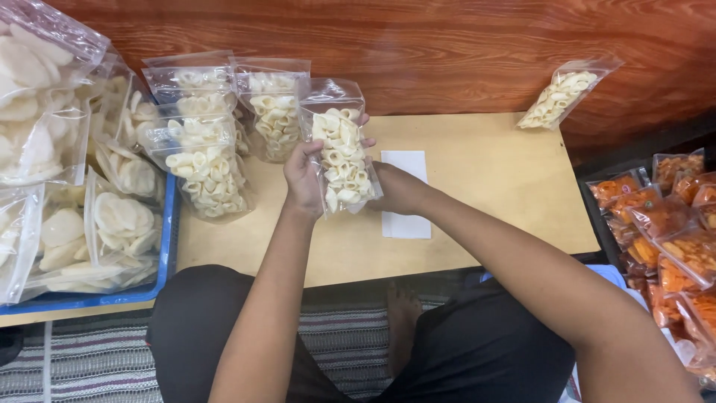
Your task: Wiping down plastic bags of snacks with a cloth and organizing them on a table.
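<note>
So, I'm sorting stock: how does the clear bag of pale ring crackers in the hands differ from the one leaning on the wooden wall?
The clear bag of pale ring crackers in the hands is held upright above the table; the leaning bag rests tilted against the wooden wall, untouched. The held one looks fuller. Both are clear plastic with similar ring crackers.

Both hands hold a bag of ring crackers (343,160) above the surface (492,186), the left hand (304,179) on its left edge, the right hand (394,186) behind its right side. A paper slip (406,224) lies just right of it. More bags (216,127) stand to the left, one bag (563,93) leans against the wall (447,45) at far right
</note>
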